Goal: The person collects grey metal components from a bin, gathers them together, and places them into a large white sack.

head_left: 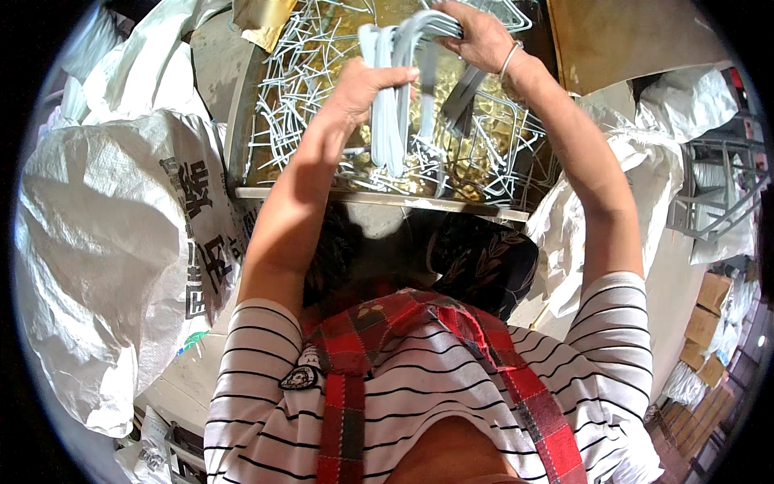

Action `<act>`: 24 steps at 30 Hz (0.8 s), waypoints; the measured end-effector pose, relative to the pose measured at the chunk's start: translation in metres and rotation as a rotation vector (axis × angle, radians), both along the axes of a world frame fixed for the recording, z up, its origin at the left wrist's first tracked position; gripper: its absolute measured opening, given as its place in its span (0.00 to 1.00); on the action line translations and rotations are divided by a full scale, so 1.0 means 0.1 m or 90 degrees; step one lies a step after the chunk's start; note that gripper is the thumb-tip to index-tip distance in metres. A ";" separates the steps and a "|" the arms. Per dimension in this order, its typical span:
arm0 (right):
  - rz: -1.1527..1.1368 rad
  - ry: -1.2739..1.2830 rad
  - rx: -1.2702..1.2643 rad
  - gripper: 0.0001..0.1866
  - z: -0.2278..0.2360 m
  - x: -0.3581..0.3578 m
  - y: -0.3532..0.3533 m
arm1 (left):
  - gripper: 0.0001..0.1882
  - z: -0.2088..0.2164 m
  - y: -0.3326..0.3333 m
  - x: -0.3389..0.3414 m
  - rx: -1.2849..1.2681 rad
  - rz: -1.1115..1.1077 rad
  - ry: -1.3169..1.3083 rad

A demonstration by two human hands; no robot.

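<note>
Over a metal tray [379,198], my two hands hold up a bundle of pale grey-white bent rods [389,121]. The bundle arches over at the top, with long sides hanging down. My left hand [363,87] is closed on its left side, thumb lying across the rods. At the upper right, my right hand [482,39] is wrapped round the top bend, and a bracelet circles that wrist. A flat dark-grey length [463,95] hangs below my right hand, blurred. Loose thin white rods [284,121], many with bent ends, lie scattered in the tray.
A large white woven sack [105,234] stands left of the tray, and another white sack [601,181] lies on its right. Brown cardboard [637,40] covers the upper right. Grey metal racks [730,194] and cardboard boxes [709,310] stand farther right. My knees are under the tray's near edge.
</note>
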State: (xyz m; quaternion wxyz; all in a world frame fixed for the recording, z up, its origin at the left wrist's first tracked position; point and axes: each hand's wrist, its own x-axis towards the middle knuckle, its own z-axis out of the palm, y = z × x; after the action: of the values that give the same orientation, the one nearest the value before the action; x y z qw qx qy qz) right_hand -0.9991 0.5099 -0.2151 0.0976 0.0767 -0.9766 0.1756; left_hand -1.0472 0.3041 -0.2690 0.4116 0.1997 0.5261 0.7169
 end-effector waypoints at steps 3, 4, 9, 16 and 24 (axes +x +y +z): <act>-0.156 0.228 -0.096 0.37 -0.23 0.06 -0.02 | 0.11 -0.08 -0.10 -0.16 0.063 0.128 -0.090; -0.289 0.136 -0.180 0.54 -0.46 0.14 -0.06 | 0.10 -0.08 -0.13 -0.22 0.098 0.129 -0.094; -0.555 -0.439 -0.877 0.21 -1.01 0.57 -0.59 | 0.11 -0.18 -0.23 -0.41 0.172 0.197 -0.194; -0.168 -0.280 0.195 0.11 -0.70 0.67 -0.41 | 0.15 -0.23 -0.36 -0.52 0.143 0.358 -0.327; -0.210 -0.182 -0.321 0.52 -0.32 0.52 -1.16 | 0.20 -0.29 -0.20 -0.46 0.213 0.407 -0.400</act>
State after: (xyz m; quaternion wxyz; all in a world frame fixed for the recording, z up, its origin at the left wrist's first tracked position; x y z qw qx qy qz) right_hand -0.9472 0.3937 -0.2469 0.0024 -0.1346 -0.9053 0.4029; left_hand -1.0935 0.2841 -0.2980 0.2718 -0.1351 0.2890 0.9080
